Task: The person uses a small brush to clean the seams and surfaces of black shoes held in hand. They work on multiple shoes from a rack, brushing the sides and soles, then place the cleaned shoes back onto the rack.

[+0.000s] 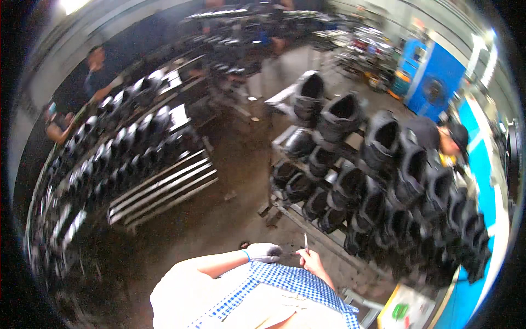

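My left hand (264, 253), in a pale grey glove with a blue cuff edge, is held in front of my waist. Its fingers are too small and blurred to read. Just to its right, my right hand (312, 262) is bare and closed on a thin pale pointed tool (306, 241) that points upward; its exact kind does not show. Both hands are over my blue-and-white checked apron (293, 278) and touch no shoe. Closest to them, ahead and right, is a tiered rack of black shoes (332, 218).
Another rack (164, 186) with rows of dark shoes stands at left, with two people behind it. A person in a dark cap (456, 137) is behind the right rack. A blue machine (433, 79) stands at the far right. Concrete floor (235, 203) runs between the racks.
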The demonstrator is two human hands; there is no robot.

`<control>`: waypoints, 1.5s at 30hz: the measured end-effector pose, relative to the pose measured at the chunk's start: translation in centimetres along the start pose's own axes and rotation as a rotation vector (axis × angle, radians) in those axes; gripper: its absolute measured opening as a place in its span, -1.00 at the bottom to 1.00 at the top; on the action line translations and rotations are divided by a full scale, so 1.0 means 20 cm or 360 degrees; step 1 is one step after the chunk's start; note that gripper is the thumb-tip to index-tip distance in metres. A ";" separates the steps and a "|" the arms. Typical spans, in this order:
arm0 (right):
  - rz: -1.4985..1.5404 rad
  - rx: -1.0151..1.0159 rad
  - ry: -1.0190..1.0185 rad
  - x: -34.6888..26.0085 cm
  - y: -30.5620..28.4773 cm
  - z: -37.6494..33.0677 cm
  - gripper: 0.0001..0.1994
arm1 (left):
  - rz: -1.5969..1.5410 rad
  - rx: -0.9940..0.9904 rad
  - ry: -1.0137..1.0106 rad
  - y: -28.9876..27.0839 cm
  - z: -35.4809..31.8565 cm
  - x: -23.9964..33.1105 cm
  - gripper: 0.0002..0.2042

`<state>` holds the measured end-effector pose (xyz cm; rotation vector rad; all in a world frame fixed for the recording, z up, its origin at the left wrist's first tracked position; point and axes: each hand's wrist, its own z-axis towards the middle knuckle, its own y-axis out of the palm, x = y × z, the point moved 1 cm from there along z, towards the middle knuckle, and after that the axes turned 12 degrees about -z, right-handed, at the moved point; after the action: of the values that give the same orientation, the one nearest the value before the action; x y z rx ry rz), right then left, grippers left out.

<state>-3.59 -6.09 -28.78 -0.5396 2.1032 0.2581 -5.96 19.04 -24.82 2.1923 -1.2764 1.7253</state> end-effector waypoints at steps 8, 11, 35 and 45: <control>-0.0317 -0.0371 0.0131 0.09 0.02 -0.06 -0.79 | -0.0271 0.0505 -0.0222 0.36 -0.24 0.02 -0.50; -0.0568 -0.0586 0.0112 0.15 0.05 -0.06 -0.79 | -0.0311 0.0675 -0.0415 0.42 -0.45 0.16 -0.52; -0.0109 0.0715 0.0315 0.34 0.07 -0.57 -0.60 | -0.0453 -0.0173 -0.0023 0.14 0.12 0.32 -0.69; 0.0609 0.1910 0.0581 0.73 -0.12 -0.95 -0.67 | 0.0257 -0.0575 0.0528 0.27 0.52 0.71 -0.64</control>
<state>-23.43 -19.50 -30.25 0.5691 2.2376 -0.9158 -1.04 2.19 -19.15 1.5724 -1.5578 1.6593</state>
